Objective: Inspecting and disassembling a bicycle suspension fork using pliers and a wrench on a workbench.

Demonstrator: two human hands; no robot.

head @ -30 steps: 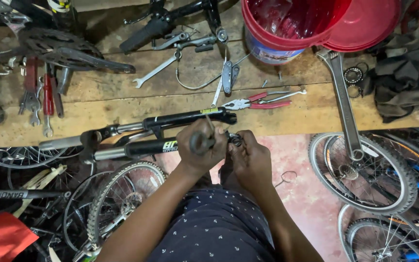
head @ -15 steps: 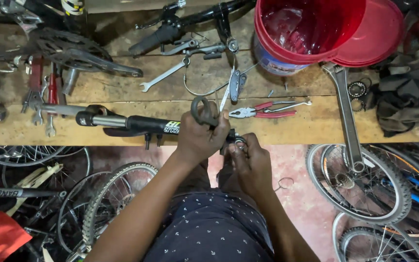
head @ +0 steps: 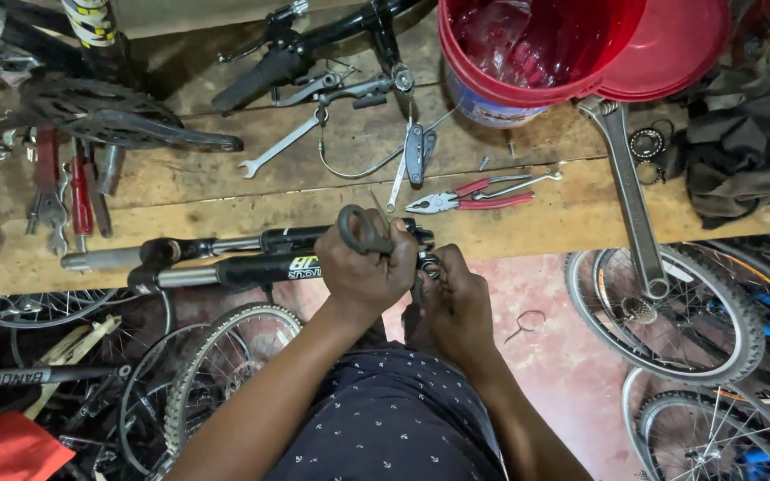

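Left hand [head: 365,276] grips suspension fork [head: 225,258]; right hand [head: 456,303] at its crown.

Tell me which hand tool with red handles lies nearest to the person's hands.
The red-handled pliers on the wooden bench, just beyond the right hand. The other red-handled tools lie far off by the bench's left end.

A worn wooden workbench [head: 225,200] carries a red bucket [head: 528,53] at its far right, with a long adjustable wrench [head: 630,191] reaching off the near edge beside it. Red-handled pliers [head: 479,196], an open-ended spanner [head: 280,142], a chainring [head: 109,116] and a black handlebar [head: 314,44] lie across the boards. A suspension fork [head: 216,258] rests along the near edge.
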